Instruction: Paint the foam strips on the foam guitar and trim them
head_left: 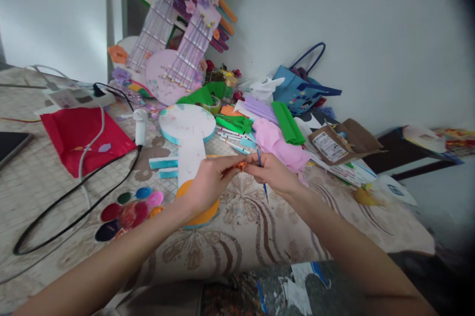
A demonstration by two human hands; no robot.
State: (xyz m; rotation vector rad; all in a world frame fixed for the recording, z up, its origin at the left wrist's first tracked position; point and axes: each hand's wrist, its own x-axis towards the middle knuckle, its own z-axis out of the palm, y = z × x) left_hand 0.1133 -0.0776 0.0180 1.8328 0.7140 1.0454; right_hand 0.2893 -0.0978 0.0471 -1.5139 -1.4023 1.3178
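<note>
Both hands meet over the table, pinching a small orange piece (242, 166) that looks like crumpled paper. My left hand (213, 177) is closed on its left side. From the right, my right hand (272, 172) grips it with the fingertips, and a thin blue paintbrush (265, 192) is also tucked between these fingers, its tip pointing down. Under and behind my left hand lies a white guitar-shaped cutout (191, 150) with blue edges and an orange round end (202, 214), partly hidden by my wrist. A palette of round paint pots (133, 214) sits beside my left forearm.
A glue gun (140, 128) stands on the left by a red sheet (85, 137), its black cable (55, 227) looping over the cloth. Crepe paper (287, 123), a cardboard box (343, 140) and a blue bag (300, 88) lie behind. Decorated guitar shapes (185, 53) lean against the wall.
</note>
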